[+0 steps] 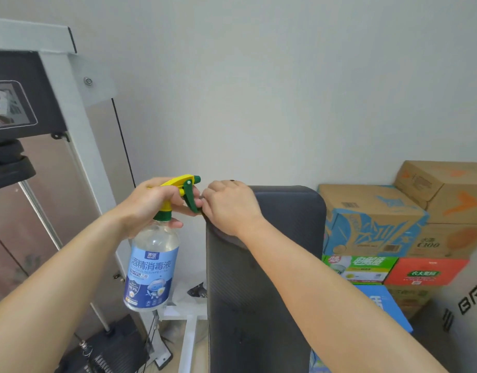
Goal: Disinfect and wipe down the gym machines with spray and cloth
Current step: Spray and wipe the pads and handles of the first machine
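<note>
Grey backrest pad (272, 265) is gripped at its top-left corner by the curled right hand (229, 205), no cloth seen, spray bottle (154, 262) is clutched just left of it by the left hand (151, 203), finger on trigger; spraying and wiping are judged mostly left.

1. I log the spray bottle (154, 265) left of the padded backrest (259, 292), held up in the left hand (151, 203).
2. The right hand (229, 205) sits on the backrest's top left corner.
3. The boxes (393, 224) are stacked right of the backrest, against the wall (259, 90).
4. The machine frame (78, 130) stands far left.
</note>
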`<action>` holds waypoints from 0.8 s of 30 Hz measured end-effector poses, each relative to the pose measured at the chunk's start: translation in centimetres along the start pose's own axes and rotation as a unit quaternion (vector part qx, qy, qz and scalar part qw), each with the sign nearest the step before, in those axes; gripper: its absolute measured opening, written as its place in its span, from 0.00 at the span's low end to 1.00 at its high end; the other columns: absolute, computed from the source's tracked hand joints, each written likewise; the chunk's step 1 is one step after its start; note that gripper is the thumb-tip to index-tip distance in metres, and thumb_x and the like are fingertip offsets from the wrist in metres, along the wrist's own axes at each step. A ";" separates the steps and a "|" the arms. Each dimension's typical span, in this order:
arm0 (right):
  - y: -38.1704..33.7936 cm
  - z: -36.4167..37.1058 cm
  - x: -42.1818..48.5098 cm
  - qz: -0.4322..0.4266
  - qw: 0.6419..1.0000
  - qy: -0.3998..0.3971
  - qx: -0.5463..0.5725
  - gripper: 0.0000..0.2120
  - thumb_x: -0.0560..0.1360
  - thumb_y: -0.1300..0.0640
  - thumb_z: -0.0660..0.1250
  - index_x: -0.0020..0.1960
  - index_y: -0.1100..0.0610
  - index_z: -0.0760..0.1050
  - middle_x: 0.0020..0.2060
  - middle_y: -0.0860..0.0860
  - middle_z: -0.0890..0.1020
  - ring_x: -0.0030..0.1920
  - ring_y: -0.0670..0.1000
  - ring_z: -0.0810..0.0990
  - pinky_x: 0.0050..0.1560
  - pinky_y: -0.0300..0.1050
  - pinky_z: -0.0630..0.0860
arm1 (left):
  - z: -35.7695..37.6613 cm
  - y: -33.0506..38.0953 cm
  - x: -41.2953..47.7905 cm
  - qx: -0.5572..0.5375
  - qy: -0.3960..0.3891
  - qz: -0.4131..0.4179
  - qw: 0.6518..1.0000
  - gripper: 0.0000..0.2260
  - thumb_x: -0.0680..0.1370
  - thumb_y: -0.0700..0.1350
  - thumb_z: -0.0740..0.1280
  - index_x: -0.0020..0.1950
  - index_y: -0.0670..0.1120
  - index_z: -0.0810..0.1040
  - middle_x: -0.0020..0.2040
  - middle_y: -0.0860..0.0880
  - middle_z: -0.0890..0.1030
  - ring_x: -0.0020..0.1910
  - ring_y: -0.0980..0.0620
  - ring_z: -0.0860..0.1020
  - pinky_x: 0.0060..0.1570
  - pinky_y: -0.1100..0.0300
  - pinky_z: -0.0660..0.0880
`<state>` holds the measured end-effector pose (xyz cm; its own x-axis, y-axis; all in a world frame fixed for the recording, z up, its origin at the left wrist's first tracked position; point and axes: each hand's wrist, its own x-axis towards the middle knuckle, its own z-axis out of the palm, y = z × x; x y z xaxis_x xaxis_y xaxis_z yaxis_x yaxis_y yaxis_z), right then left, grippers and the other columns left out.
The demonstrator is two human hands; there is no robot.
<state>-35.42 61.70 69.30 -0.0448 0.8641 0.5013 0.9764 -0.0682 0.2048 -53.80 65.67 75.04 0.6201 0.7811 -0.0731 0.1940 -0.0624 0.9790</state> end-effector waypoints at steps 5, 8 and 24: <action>7.1 -0.6 -4.4 0.114 0.990 0.089 -0.003 0.13 0.80 0.51 0.62 0.42 0.55 0.79 0.36 0.50 0.82 0.35 0.56 0.81 0.35 0.44 0.66 | 3.0 1.0 0.8 -0.029 0.000 -0.008 1.000 0.16 0.75 0.33 0.60 0.58 0.38 0.81 0.53 0.40 0.87 0.57 0.45 0.86 0.39 0.54 0.81; 10.5 -0.6 -6.6 0.145 0.985 0.094 0.005 0.14 0.81 0.53 0.61 0.39 0.56 0.78 0.34 0.50 0.81 0.36 0.55 0.81 0.47 0.47 0.75 | 6.0 1.7 1.3 -0.039 -0.010 -0.011 0.999 0.16 0.75 0.32 0.60 0.59 0.38 0.81 0.54 0.39 0.87 0.57 0.45 0.86 0.36 0.54 0.81; 19.3 0.5 -19.6 0.420 0.835 0.098 0.342 0.22 0.85 0.51 0.53 0.34 0.56 0.63 0.30 0.51 0.70 0.34 0.52 0.68 0.32 0.49 0.59 | 19.2 3.5 3.0 0.028 -0.024 -0.054 0.998 0.12 0.76 0.36 0.62 0.56 0.40 0.81 0.50 0.41 0.88 0.54 0.43 0.86 0.40 0.52 0.80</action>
<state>-15.56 43.70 63.04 0.7488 0.5509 0.3686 0.5697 -0.2507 -0.7827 -36.65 55.90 74.57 0.6283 0.7549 -0.1878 0.3026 -0.0148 0.9530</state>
